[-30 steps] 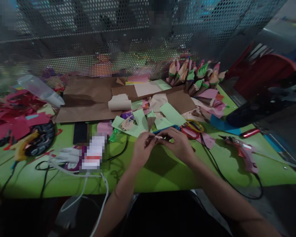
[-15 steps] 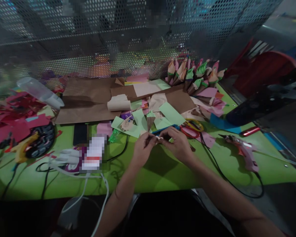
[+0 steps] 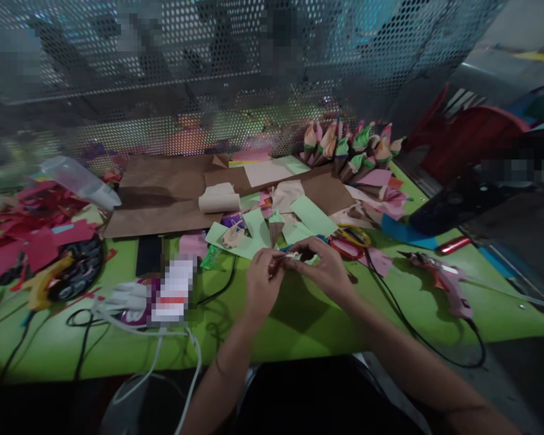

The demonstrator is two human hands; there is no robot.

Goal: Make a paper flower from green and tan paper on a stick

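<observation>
My left hand (image 3: 263,281) and my right hand (image 3: 324,266) meet above the front middle of the table, fingertips closed together. Between them is a small pale strip of paper (image 3: 292,256), mostly hidden by the fingers, so its shape is hard to make out. Just beyond my hands lie light green paper pieces (image 3: 314,215) and a small brown paper cone with a frilled green top (image 3: 276,225). Red-handled scissors (image 3: 346,248) and yellow-handled scissors (image 3: 356,235) rest close to my right hand.
A pink glue gun (image 3: 448,281) lies right, its black cord looping forward. A yellow glue gun (image 3: 45,281), red paper scraps (image 3: 36,208) and a clear bottle (image 3: 79,181) are left. Brown paper (image 3: 163,187), a paper roll (image 3: 218,199) and several paper cones (image 3: 344,148) stand behind, before a perforated metal screen (image 3: 236,78).
The fingers of my right hand have shifted and opened out slightly around the paper, showing more of it. My left hand stays beside it. The whole view has tilted a little.
</observation>
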